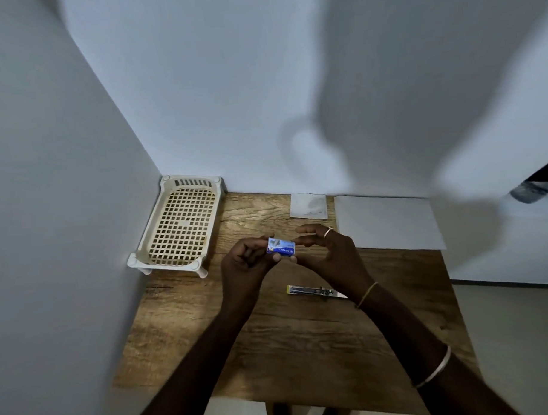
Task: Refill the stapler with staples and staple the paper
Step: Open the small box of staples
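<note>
A small blue staple box is held above the middle of the wooden table. My left hand grips its left end. My right hand pinches its right end with thumb and fingers. The stapler, yellow at one end with its metal channel showing, lies flat on the table just below my right hand, partly hidden by my right wrist. White paper sheets lie at the back right of the table, against the wall.
A cream plastic mesh tray on short legs stands in the back left corner. A small white square sheet lies at the back, beside the paper. Walls close in on the left and behind. The table's right edge drops to the floor.
</note>
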Demonstrator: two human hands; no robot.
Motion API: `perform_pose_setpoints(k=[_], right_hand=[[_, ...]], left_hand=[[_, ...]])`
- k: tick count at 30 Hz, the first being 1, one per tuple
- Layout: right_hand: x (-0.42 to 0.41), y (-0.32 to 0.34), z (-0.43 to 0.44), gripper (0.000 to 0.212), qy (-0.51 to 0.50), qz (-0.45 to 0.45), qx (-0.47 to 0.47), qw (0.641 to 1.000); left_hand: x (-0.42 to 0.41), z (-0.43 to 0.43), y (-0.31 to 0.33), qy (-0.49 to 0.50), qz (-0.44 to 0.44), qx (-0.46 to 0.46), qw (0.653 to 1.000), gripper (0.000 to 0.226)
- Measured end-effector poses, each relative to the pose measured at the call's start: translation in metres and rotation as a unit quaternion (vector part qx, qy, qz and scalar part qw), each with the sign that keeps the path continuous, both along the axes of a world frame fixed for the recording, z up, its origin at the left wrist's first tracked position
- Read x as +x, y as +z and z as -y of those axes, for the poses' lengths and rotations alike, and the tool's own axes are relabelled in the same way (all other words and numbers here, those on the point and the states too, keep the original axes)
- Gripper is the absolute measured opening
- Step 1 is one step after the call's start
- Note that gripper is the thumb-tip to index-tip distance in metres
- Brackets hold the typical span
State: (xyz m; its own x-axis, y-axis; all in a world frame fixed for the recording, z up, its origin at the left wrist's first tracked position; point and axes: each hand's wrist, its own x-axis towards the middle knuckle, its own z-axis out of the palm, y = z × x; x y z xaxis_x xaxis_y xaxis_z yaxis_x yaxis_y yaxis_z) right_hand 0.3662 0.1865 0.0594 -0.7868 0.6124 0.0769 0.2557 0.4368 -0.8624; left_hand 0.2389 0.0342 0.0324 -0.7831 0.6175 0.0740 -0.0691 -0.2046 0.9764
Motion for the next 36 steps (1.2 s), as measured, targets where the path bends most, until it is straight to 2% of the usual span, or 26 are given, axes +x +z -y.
perform_pose_setpoints(k=[9,16,20,23,26,32,36], right_hand=[[0.019,0.013,-0.005,0.048,-0.015,-0.035,-0.033,0.999],[0.024,0.012,-0.004,0.047,-0.056,-0.105,-0.151,0.981],[0.027,0.002,-0.001,0.049,-0.046,-0.162,-0.243,0.955],[0.027,-0.004,0.002,0.053,-0.033,-0.189,-0.273,0.943],[0.027,-0.005,0.003,0.047,-0.023,-0.186,-0.243,0.952],[0.025,-0.003,-0.002,0.017,-0.002,-0.142,-0.084,0.986],[0.023,-0.002,-0.004,0.005,-0.021,-0.122,-0.07,0.99]], left_hand=[[0.021,-0.012,0.009,0.024,0.027,0.023,0.999,0.025],[0.028,-0.017,0.016,0.051,0.072,0.034,0.996,0.028],[0.029,-0.017,0.016,0.051,0.085,0.046,0.994,0.028],[0.027,-0.017,0.015,0.052,0.091,0.046,0.993,0.033],[0.026,-0.017,0.013,0.057,0.096,0.033,0.993,0.045],[0.022,-0.016,0.011,0.043,0.097,0.032,0.994,0.05],[0.019,-0.015,0.011,0.04,0.081,0.017,0.996,0.052]])
